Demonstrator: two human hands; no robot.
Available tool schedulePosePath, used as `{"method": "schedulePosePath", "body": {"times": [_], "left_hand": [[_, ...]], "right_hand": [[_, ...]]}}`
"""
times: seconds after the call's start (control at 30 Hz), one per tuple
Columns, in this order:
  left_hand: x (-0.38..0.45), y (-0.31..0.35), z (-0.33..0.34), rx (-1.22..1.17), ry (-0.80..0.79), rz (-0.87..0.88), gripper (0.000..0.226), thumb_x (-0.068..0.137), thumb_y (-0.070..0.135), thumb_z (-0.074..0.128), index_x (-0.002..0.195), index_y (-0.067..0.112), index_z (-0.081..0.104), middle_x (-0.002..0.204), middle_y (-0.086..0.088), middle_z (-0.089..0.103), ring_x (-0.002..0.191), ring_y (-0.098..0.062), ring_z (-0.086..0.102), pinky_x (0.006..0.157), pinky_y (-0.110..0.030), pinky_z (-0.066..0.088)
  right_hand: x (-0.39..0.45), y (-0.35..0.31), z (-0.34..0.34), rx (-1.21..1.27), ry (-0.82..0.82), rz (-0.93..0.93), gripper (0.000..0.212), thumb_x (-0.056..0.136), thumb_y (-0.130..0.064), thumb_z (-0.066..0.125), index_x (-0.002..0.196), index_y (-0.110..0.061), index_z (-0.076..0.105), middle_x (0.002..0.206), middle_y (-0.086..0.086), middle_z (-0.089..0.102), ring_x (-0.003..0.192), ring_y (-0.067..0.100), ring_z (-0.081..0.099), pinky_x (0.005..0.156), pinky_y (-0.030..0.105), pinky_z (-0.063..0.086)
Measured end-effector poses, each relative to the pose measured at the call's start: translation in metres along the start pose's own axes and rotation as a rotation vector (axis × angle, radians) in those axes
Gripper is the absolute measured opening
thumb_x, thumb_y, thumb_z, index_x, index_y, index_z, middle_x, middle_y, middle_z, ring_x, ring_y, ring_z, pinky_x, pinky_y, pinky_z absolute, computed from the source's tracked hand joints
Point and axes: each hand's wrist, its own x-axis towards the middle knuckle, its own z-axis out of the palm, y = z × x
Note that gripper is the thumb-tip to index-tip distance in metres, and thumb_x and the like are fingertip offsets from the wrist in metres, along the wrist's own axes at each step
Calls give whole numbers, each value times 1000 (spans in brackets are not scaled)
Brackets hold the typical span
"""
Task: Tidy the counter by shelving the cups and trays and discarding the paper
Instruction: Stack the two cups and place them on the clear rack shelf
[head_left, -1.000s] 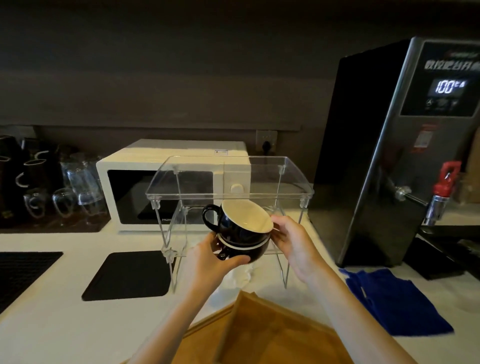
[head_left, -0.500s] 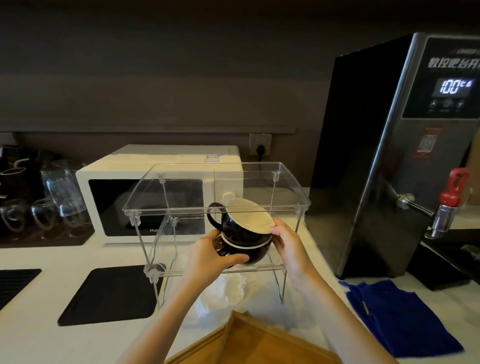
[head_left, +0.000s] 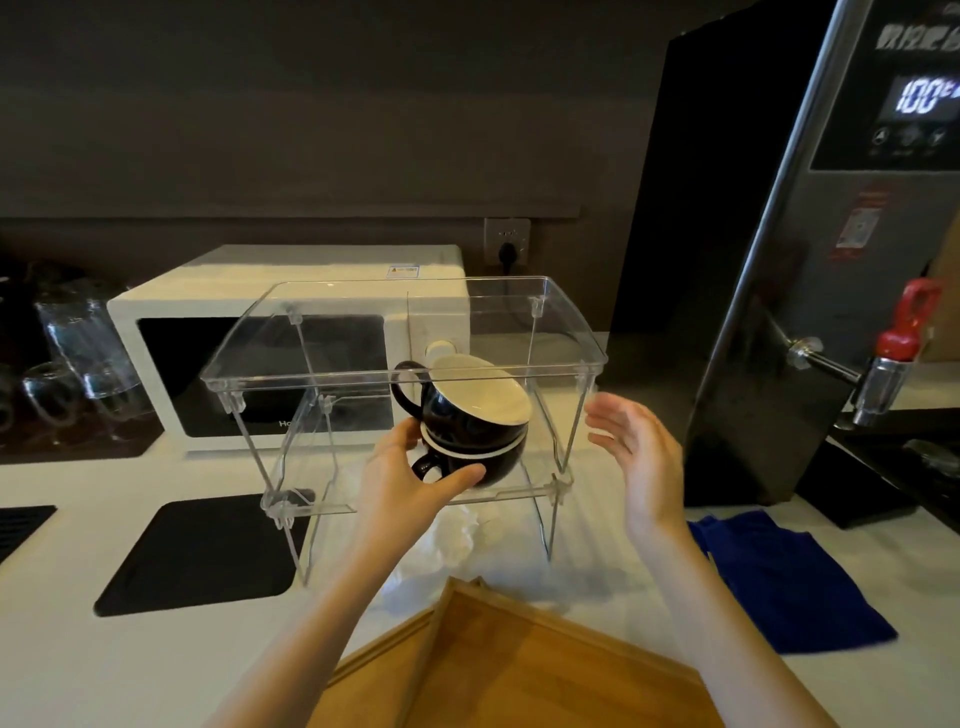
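The left hand (head_left: 400, 483) grips two stacked black cups (head_left: 470, 431) on the clear rack's (head_left: 291, 364) lower shelf; the right hand (head_left: 636, 457) hovers spread beside. Crumpled paper (head_left: 452, 530), seemingly, lies beneath, wooden trays (head_left: 519, 660) in front.

Two stacked black cups (head_left: 470, 431), top one tilted, on clear shelf (head_left: 311, 501)

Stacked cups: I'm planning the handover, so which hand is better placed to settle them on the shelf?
Left. The left hand already grips the lower of the stacked cups at the clear shelf; the right hand is open, off them.
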Motion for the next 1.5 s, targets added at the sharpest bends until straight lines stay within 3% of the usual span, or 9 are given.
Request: {"method": "schedulePosePath", "body": {"times": [0.1, 0.2, 0.4, 0.6, 0.8, 1.0, 1.13, 1.3, 1.5], "left_hand": [[-2, 5, 4, -24, 26, 21, 72, 63, 28, 78, 126, 15, 44, 120, -3, 59, 99, -6, 50, 71, -7, 36], [-1, 5, 6, -24, 37, 47, 67, 63, 28, 78, 121, 15, 49, 111, 3, 59, 96, -5, 50, 68, -5, 34], [14, 2, 4, -27, -18, 44, 67, 61, 28, 79, 121, 16, 52, 113, 1, 64, 99, -5, 53, 75, -10, 39], [44, 6, 9, 38, -71, -5, 67, 61, 32, 79, 121, 17, 53, 119, -3, 64, 107, -12, 54, 93, -28, 41], [70, 2, 16, 10, -84, 88, 55, 60, 27, 80, 110, 16, 61, 106, -1, 68, 93, -7, 58, 85, -19, 43], [93, -2, 12, -61, -230, 143, 50, 64, 19, 79, 109, 26, 59, 86, 26, 58, 82, 14, 53, 68, 0, 43], [110, -9, 12, -75, -326, 137, 54, 65, 19, 78, 114, 22, 56, 91, 19, 61, 83, 9, 56, 72, -2, 45], [131, -18, 12, -69, -403, 139, 49, 66, 21, 76, 111, 25, 56, 98, 16, 63, 94, -2, 57, 90, -25, 42], [151, -22, 9, -13, -526, 172, 42, 68, 28, 72, 106, 32, 56, 83, 37, 67, 90, 9, 62, 77, -4, 46]], "right_hand": [[16, 22, 7, -35, -95, 264, 38, 97, -30, 27, 112, -14, 58, 113, 3, 60, 112, 20, 54, 103, 35, 39], [18, 35, 13, 24, -182, 419, 52, 96, -42, 23, 123, -8, 52, 114, 2, 58, 112, 17, 50, 105, 33, 33], [8, 39, 13, 50, -194, 440, 55, 95, -43, 19, 132, -11, 44, 137, 6, 48, 123, 17, 44, 105, 29, 27], [7, 37, 13, 43, -185, 458, 54, 95, -44, 19, 130, -13, 45, 135, 7, 49, 115, 14, 45, 101, 28, 28], [4, 37, 12, -2, -220, 469, 54, 95, -43, 17, 132, -14, 43, 134, 3, 48, 115, 10, 43, 99, 25, 26], [8, 37, 9, -27, -256, 475, 53, 95, -41, 16, 135, -14, 40, 144, 6, 42, 124, 12, 39, 101, 25, 24], [7, 39, 8, -60, -277, 466, 52, 95, -40, 16, 136, -15, 37, 142, 2, 42, 131, 14, 36, 106, 27, 24], [9, 43, 7, -61, -303, 460, 52, 95, -37, 15, 135, -14, 38, 124, -9, 45, 118, 6, 39, 102, 24, 25], [10, 50, 4, -99, -325, 466, 50, 94, -39, 16, 135, -20, 39, 129, -10, 44, 124, 8, 38, 109, 29, 22]]}}
